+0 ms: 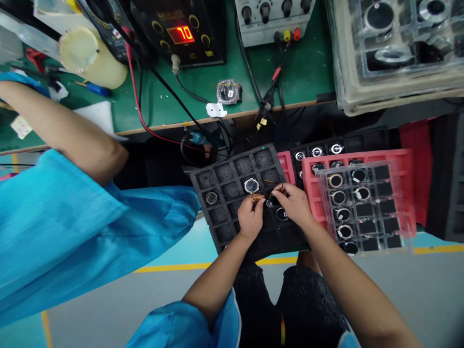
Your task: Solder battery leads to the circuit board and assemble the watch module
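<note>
Head view: a small dark component (269,202) with shiny, silvery spots and an orange-brown part near its left end is held between the two hands, over a compartmented black foam tray (234,167); its finer detail is too small to be made out. It is gripped at one side by the left hand (250,215), thumb and fingers closed in a pinch, and at the other by the right hand (294,205), likewise pinched. A round, silver-rimmed watch piece (251,185) is seated in the tray just beyond.
</note>
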Motion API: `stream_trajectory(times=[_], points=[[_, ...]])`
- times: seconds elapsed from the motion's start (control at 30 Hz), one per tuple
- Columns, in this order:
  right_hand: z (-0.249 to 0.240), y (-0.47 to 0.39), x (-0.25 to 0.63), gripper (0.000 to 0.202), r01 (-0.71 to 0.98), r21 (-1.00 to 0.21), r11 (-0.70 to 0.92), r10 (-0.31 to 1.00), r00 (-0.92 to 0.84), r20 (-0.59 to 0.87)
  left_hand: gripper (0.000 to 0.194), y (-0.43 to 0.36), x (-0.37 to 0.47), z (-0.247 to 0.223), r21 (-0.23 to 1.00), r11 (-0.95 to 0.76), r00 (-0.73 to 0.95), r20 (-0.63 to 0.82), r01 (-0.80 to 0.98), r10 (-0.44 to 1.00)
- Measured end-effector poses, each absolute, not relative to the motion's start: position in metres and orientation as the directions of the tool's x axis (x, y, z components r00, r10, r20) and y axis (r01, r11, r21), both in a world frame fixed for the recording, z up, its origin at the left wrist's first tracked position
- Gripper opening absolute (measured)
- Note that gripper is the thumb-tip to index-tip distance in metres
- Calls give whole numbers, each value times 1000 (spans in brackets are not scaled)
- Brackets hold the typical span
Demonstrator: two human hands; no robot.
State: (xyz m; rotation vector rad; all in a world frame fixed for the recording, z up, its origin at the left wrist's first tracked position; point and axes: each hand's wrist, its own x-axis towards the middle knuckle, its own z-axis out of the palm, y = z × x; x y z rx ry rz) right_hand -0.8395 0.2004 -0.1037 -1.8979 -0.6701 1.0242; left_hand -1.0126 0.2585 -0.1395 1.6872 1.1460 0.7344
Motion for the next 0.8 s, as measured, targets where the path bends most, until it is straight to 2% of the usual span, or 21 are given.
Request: stream_trajectory(times=[0.8], points=[[-106,199,-839,23,50,-870,-490,753,528,-394,22,257,-1013,-140,929,-73,379,-75,363,923]])
